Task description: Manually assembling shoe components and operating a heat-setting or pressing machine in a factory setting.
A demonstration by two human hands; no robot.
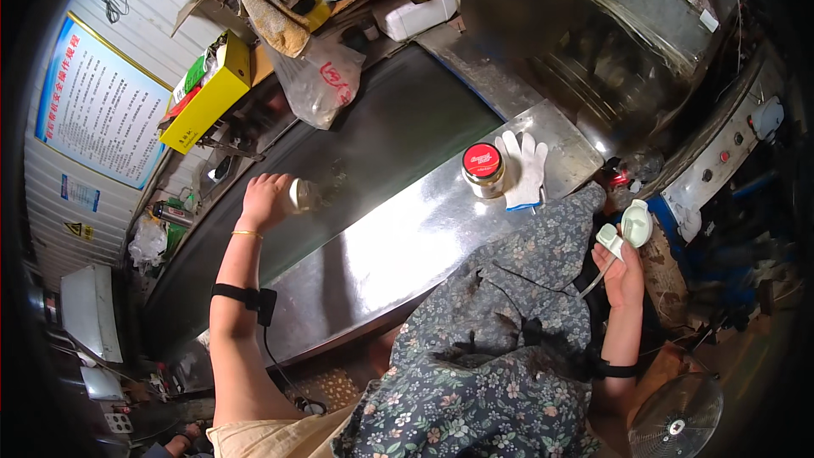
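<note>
yellow box (205, 106) near framed wall notice (103, 103) | brown cloth (275, 20) above plastic bag (315, 89) | round fan (676, 426) lower right

Pale round-ended object (302, 196): blurred, tipped on side, held well left of red-lidded jar (483, 171). Pale-green plastic item (637, 222): two rounded parts, opened apart, held right of jar; pale cord (596, 279) just below.

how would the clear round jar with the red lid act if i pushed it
The clear round jar with the red lid would probably slide easily, as the silver metal counter looks smooth and shiny. It stands upright, so a push near the lid might tip it; on its side, its round wall would likely let it roll.
</note>
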